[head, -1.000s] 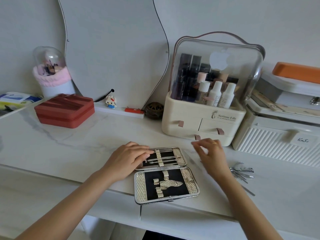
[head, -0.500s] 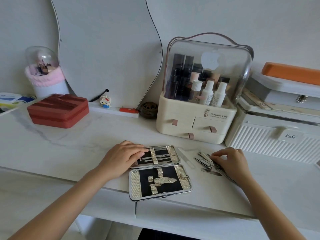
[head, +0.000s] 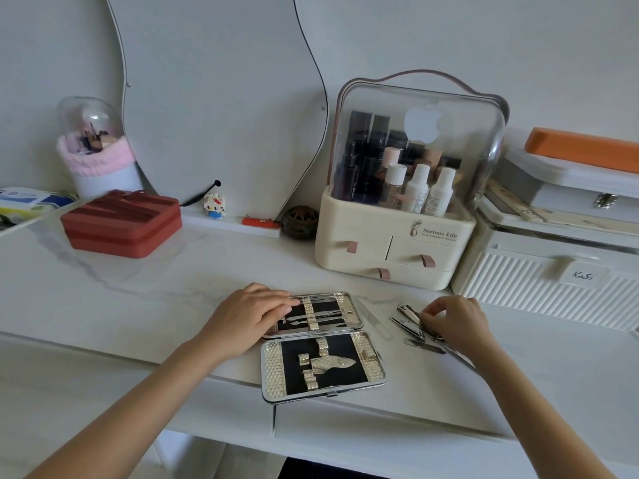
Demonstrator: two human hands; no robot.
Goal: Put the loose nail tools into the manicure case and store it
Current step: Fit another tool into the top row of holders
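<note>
While the right hand's fingertips (head: pixel 427 316) pinch narrowly at the loose nail tools (head: pixel 413 324) (whether anything is gripped, I cannot tell), the left hand (head: pixel 247 321) lies flat, steadying the open manicure case (head: pixel 323 344) at nine o'clock of the pile. Best lift one tool alone, clear of its neighbours.

We have a single view, from a camera worn on the head, looking forward and down across the desk (head: pixel 145 292) from close above its near edge. It faces the wall, with the cosmetics organiser (head: pixel 397 243) right of centre at the back. Both forearms reach in from the bottom corners. The wide lens bends the edges. No second view shares the scene.
</note>
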